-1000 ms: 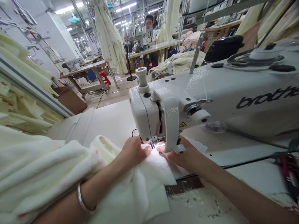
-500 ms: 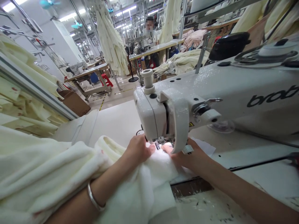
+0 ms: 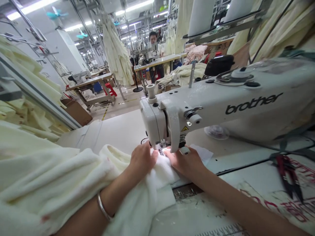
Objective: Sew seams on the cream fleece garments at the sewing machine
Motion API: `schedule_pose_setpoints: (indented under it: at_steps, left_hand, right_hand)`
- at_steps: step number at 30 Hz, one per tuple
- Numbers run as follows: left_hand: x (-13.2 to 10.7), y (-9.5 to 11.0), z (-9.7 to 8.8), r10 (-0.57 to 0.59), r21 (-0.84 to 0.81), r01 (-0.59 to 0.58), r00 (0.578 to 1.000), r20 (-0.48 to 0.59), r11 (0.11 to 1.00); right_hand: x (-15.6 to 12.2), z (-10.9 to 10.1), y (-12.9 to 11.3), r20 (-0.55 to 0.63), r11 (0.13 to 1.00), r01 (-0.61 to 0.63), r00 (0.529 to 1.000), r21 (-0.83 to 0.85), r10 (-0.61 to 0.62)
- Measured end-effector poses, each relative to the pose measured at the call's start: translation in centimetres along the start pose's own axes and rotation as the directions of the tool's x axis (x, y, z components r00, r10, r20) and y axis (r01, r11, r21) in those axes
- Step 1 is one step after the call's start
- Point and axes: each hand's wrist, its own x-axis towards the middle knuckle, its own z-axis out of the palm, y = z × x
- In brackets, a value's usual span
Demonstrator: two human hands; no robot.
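Pale cream, plush fabric [image 3: 81, 173] drapes over the left of the table and runs under the presser foot [image 3: 161, 149] of a white sewing machine [image 3: 209, 98]. My left hand [image 3: 142, 157], with a silver bangle on its wrist, is closed on the fabric just left of the needle. From the other side my right hand [image 3: 185, 160] grips the fabric edge close to the foot, its fingers partly hidden behind the machine's head. Lamplight brightens the cloth between both thumbs.
Dark red-handled snips [image 3: 287, 177] lie on the table at right. A clear plastic bobbin-like disc [image 3: 216, 132] sits behind the machine's arm. A metal rail [image 3: 41, 95] and piled cloth border the left. Farther back, a person [image 3: 154, 44] sits at another machine.
The view has turned a little right, bringing the snips and more of the machine's arm into sight. Both hands stay beside the presser foot; the fabric looks nearly unchanged.
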Motion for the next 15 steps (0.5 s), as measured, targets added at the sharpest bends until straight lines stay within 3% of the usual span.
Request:
schedule_pose_setpoints:
  at_steps: [10, 13, 15]
  left_hand:
    - [-0.1, 0.7, -0.2, 0.019, 0.065, -0.017, 0.999, -0.033, 0.998]
    - [-2.9, 1.2, -1.9, 0.033, 0.061, -0.035, 0.999, 0.029, 0.998]
    - [-6.3, 1.9, -4.0, 0.065, -0.006, -0.064, 0.996, 0.057, 0.998]
  right_hand:
    - [0.0, -0.9, -0.3, 0.062, 0.991, 0.052, 0.997, -0.126, -0.045]
    - [-3.2, -2.0, -0.5, 0.106, 0.981, 0.123, 0.989, -0.153, -0.108]
    - [-6.9, -2.6, -0.9, 0.033, 0.956, 0.235, 0.972, -0.175, -0.233]
